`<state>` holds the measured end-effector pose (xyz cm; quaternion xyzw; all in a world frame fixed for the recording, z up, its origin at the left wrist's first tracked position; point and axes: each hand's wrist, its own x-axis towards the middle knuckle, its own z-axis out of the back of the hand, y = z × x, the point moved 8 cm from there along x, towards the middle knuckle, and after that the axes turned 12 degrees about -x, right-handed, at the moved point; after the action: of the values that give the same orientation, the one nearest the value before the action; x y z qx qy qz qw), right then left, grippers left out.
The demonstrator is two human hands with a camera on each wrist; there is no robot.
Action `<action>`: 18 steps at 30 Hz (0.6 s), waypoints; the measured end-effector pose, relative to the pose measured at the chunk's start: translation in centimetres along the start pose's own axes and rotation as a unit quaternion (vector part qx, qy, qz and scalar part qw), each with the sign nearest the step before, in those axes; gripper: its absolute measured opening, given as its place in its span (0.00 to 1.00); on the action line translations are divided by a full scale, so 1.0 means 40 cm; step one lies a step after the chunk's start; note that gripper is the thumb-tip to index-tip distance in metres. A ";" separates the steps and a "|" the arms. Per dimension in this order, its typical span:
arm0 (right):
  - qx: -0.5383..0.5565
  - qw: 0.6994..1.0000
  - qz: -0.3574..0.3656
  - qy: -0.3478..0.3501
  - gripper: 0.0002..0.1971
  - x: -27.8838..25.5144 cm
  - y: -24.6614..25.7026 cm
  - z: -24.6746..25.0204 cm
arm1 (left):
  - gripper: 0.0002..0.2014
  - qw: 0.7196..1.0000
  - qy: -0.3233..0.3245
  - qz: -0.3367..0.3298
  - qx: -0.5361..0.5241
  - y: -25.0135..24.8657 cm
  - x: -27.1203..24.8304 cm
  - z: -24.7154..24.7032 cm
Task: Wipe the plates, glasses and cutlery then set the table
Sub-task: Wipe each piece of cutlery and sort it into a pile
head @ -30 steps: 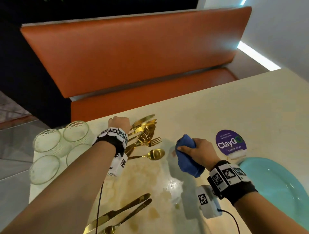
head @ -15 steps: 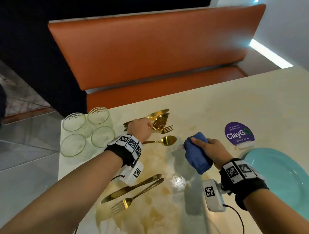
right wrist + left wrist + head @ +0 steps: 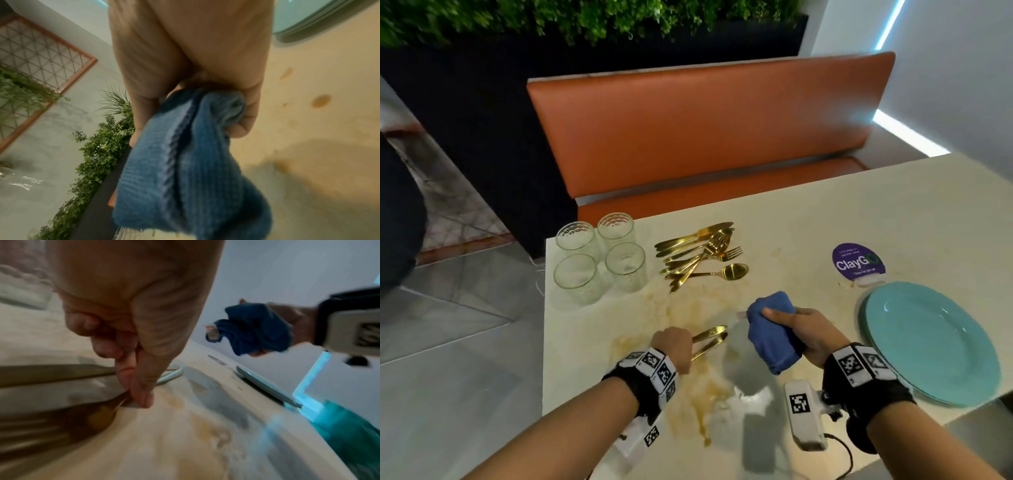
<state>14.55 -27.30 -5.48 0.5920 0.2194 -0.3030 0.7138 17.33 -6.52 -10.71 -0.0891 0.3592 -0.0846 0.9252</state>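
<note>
My left hand (image 3: 674, 342) is down on a gold knife (image 3: 710, 331) and gold fork (image 3: 709, 346) lying side by side on the stained table (image 3: 825, 219). In the left wrist view its thumb and forefinger (image 3: 141, 391) pinch the fork's handle. My right hand (image 3: 801, 332) grips a bunched blue cloth (image 3: 770, 332) just above the table, right of the left hand; the cloth (image 3: 185, 162) hangs from its fist. A teal plate (image 3: 928, 342) lies at the right. Several clear glasses (image 3: 599, 260) and a pile of gold cutlery (image 3: 698, 257) sit at the far left.
Brown spill stains (image 3: 698, 387) spread over the table between my hands. A purple ClayGo sticker (image 3: 858, 262) is beyond the plate. An orange bench (image 3: 705, 130) runs behind the table. The table's left edge drops to the floor beside the glasses.
My left hand left the far cutlery pile, came back toward me and now pinches the fork near the front. The right hand has kept hold of the cloth.
</note>
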 end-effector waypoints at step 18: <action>-0.158 0.982 0.095 -0.033 0.10 -0.150 0.006 -0.176 | 0.11 0.778 -0.086 -0.080 -0.617 -0.097 -0.114 0.149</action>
<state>10.72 -19.36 -2.72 0.4800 0.1835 -0.2144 0.8306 17.69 -8.65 -2.55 -0.6766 0.2445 0.0892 0.6888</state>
